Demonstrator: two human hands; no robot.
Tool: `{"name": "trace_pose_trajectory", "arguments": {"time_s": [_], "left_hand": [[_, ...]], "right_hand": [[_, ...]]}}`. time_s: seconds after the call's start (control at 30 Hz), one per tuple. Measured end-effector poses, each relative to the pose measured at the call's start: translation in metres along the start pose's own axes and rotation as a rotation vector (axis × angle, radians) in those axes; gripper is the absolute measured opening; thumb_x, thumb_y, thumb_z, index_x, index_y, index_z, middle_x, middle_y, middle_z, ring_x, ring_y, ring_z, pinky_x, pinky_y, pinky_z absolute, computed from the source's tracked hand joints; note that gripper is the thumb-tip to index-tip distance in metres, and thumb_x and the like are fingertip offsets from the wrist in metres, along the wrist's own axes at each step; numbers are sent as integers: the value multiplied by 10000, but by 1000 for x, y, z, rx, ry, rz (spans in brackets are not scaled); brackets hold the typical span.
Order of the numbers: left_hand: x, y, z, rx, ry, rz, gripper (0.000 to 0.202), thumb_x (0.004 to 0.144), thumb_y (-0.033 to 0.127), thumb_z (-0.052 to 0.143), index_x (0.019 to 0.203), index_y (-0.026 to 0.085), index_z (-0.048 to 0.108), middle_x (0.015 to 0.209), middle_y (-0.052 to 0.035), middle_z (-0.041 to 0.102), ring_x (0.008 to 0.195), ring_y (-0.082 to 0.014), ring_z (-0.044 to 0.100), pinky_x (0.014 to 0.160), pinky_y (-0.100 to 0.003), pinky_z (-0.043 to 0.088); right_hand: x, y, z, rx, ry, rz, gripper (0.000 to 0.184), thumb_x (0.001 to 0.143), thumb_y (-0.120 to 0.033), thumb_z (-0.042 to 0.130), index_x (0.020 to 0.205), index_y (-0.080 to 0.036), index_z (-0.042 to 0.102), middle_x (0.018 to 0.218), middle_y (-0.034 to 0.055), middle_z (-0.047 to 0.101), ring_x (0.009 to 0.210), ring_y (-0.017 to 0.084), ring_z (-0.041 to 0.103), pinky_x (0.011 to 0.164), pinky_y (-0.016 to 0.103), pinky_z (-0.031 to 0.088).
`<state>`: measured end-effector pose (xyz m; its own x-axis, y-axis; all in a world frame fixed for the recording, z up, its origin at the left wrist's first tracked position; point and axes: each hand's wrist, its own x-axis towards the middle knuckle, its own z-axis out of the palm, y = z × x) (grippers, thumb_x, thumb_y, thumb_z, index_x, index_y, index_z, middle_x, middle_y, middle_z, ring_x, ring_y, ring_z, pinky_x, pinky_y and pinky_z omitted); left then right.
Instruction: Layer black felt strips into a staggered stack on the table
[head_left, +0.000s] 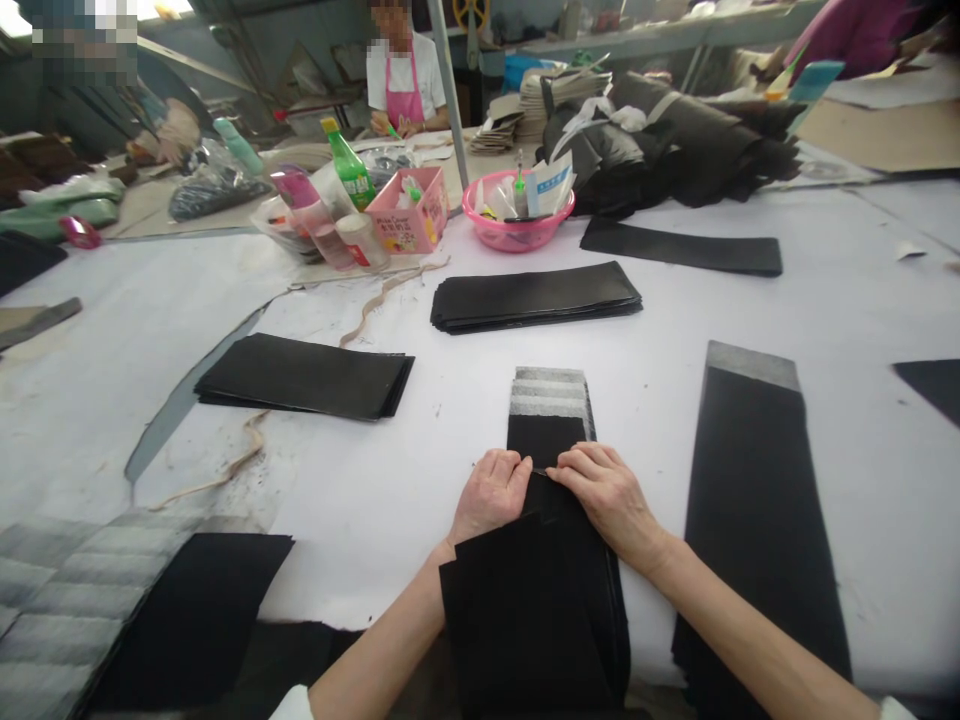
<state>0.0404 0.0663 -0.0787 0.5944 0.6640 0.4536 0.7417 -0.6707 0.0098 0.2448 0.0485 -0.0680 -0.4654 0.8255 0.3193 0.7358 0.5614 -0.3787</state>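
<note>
Straight ahead of me lies a stack of long black strips (546, 436), its far end stepped in whitish-grey bands. Both hands meet over this stack. My left hand (495, 487) is closed, thumb and fingers pinching the edge of a black strip folded back toward me. The same edge is pinched by my right hand (606, 490), a short gap from the left. The folded-back part (517, 620) hangs over the near end of the stack. To the right lies another long black stack (757, 500) with a grey far end.
Black stacks lie at left (300, 375), centre (536, 295) and back right (682, 247). Grey-banded pieces (97, 600) sit at lower left. Farther back stand a pink basin (517, 235), a pink box (411, 225) and a green bottle (349, 165). Other people work behind.
</note>
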Motion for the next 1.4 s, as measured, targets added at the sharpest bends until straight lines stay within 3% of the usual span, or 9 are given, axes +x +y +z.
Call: {"name": "trace_pose_trajectory", "arguments": {"time_s": [0.17, 0.67, 1.13, 1.4], "left_hand": [[1, 0, -5, 64, -57, 51, 172, 932, 137, 484, 1026, 172, 624, 912, -71, 616, 860, -185, 579, 731, -309, 499], [5, 0, -10, 60, -145, 189, 179, 936, 114, 472, 1084, 137, 571, 854, -65, 613, 926, -218, 606, 764, -349, 486], [5, 0, -6, 126, -91, 221, 108, 917, 99, 496, 948, 122, 596, 790, -54, 589, 844, -218, 604, 703, -336, 487], [4, -3, -8, 116, -23, 272, 158, 894, 55, 514, 1034, 57, 586, 842, -92, 626, 881, -230, 628, 745, -336, 533]], "right_hand": [[-1, 1, -2, -11, -16, -4, 269, 963, -183, 485, 1173, -239, 642, 1025, 55, 653, 1038, 201, 536, 945, 378, 422], [3, -5, -3, -88, -6, -82, 265, 956, -129, 464, 1135, -210, 642, 997, 63, 647, 1037, 206, 548, 1019, 428, 418], [2, -5, -3, -137, -34, -106, 255, 964, -113, 438, 1098, -181, 644, 992, 58, 643, 1006, 191, 550, 1047, 428, 399], [4, -4, -7, -132, -33, -143, 230, 966, -120, 443, 1051, -182, 648, 951, 51, 641, 997, 184, 558, 1044, 421, 404]]}}
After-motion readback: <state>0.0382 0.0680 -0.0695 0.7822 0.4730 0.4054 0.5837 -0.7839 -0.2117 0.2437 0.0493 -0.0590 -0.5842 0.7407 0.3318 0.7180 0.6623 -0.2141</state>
